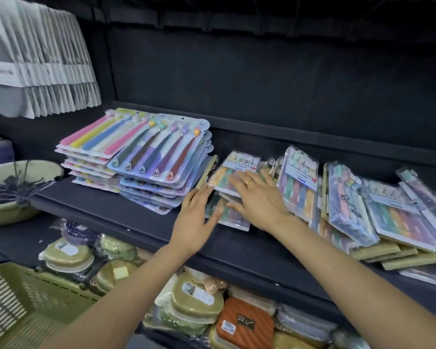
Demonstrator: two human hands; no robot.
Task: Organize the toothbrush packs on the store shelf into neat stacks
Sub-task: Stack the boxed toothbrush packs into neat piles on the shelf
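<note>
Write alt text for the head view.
Two hands square a small stack of toothbrush packs on a dark shelf: left hand at its side, right hand flat on top. Neat stacks lie left, leaning packs right.

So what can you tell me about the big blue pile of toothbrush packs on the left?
The blue pile of toothbrush packs lies flat on the dark shelf, fairly neat though its edges fan out a little. The top card holds five long brushes under clear plastic. It leans against a paler stack of pastel brushes. Neither hand touches it.
</note>
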